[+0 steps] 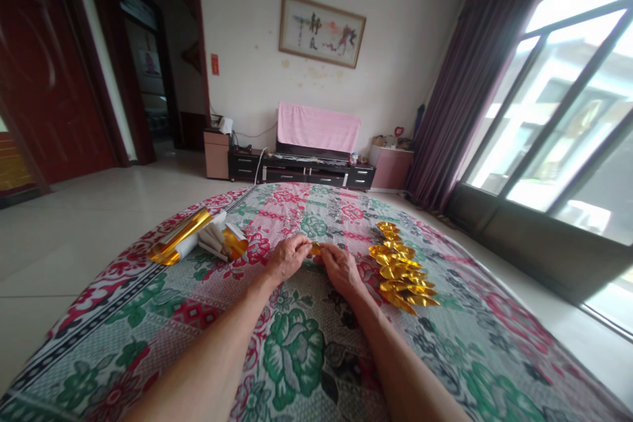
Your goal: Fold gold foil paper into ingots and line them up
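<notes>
Between my two hands, near the middle of the patterned cloth, is a small piece of gold foil (315, 250). My left hand (290, 257) pinches its left end, and my right hand (340, 266) pinches its right end. To the right of my right hand lie several folded gold foil pieces (401, 266), overlapping in a row. On the left side are curled gold foil sheets (185, 235) with white backs, and beside them a stack of pale folded strips (213, 239).
The round table wears a floral cloth (294, 349). Beyond it stand a low black cabinet (305, 173) and a pink cloth (319, 128) over something. A purple curtain (459, 86) and window are on the right, a red door (49, 72) on the left.
</notes>
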Demonstrator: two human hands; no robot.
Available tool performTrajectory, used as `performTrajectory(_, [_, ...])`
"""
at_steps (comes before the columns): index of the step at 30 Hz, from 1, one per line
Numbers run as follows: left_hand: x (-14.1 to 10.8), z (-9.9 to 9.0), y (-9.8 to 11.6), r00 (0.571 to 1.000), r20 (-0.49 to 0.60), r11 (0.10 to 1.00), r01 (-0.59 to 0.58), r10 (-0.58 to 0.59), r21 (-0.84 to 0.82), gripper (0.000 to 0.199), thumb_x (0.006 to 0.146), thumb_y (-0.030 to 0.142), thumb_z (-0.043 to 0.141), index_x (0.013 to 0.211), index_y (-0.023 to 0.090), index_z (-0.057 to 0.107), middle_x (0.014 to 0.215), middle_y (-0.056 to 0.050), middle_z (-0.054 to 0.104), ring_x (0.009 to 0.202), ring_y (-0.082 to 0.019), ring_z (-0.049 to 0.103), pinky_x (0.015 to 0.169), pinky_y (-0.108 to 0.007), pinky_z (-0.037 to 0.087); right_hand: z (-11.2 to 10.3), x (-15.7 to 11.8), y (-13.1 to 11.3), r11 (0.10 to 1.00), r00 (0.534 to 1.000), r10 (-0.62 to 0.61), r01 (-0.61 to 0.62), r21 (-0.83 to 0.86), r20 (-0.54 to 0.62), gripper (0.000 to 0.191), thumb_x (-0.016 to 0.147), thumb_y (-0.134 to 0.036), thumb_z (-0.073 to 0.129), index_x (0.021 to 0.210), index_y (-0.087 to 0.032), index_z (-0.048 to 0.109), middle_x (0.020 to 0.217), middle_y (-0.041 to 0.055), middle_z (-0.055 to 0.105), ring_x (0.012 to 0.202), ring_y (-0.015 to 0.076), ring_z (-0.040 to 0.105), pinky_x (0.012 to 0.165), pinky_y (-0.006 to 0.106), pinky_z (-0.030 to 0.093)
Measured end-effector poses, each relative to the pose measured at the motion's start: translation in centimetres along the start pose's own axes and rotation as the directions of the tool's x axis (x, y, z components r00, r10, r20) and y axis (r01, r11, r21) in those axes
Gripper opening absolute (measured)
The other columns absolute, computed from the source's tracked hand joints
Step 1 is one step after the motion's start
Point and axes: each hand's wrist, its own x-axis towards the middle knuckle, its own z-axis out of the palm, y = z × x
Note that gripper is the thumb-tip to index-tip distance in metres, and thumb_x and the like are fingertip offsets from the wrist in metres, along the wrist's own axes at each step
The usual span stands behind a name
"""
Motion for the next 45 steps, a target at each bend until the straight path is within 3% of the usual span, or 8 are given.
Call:
performTrajectory(9, [0.2,0.5,-0.9,0.995,0.048,0.978,0.092,-0.084,-0.188,0.026,0.078,0.038,0.050,0.087,0.016,0.062,0.069,-0.002,0.067,0.064,-0.015,0.063,0.060,-0.023,0.046,0.2,0.1,0.6,0.998,1.000,-0.019,0.020,0.062,-0.023,0.032,0.084,-0.035,0.042,0.096,-0.017,0.066,0.068,0.0022,0.068,0.059,0.0138,0.060,0.054,0.021,0.045])
performTrajectory(27, [0.4,0.5,0.0,0.989,0.079,0.925,0.148,-0.128,-0.350,0.019,0.069,0.031,0.060,0.078,0.014,0.064,0.060,0.003,0.061,0.054,-0.009,0.052,0.054,-0.020,0.039,0.0,0.0,0.6,0.987,0.997,-0.077,0.075,0.145,0.012,0.033,0.086,-0.035,0.041,0.099,-0.017,0.066,0.074,0.0014,0.068,0.066,0.0137,0.060,0.062,0.021,0.046])
performTrajectory(36, [0.3,0.1,0.0,0.984,0.069,0.908,0.178,-0.164,-0.380,0.019,0.069,0.030,0.062,0.077,0.013,0.066,0.060,0.003,0.060,0.055,-0.009,0.050,0.057,-0.021,0.038,-0.3,0.0,0.1,0.963,0.998,0.013,-0.029,0.269,0.059,0.034,0.082,-0.032,0.044,0.102,-0.016,0.066,0.077,0.0030,0.069,0.070,0.0147,0.061,0.063,0.022,0.047])
performTrajectory(45, [0.4,0.0,-0.4,0.975,0.085,0.870,0.223,-0.207,-0.439,0.023,0.067,0.032,0.066,0.081,0.013,0.068,0.063,0.001,0.061,0.059,-0.009,0.050,0.060,-0.021,0.038,-0.5,0.1,0.0,0.976,0.997,0.043,-0.055,0.211,0.064,0.032,0.081,-0.034,0.046,0.096,-0.016,0.068,0.076,0.0032,0.068,0.066,0.0138,0.058,0.061,0.022,0.044])
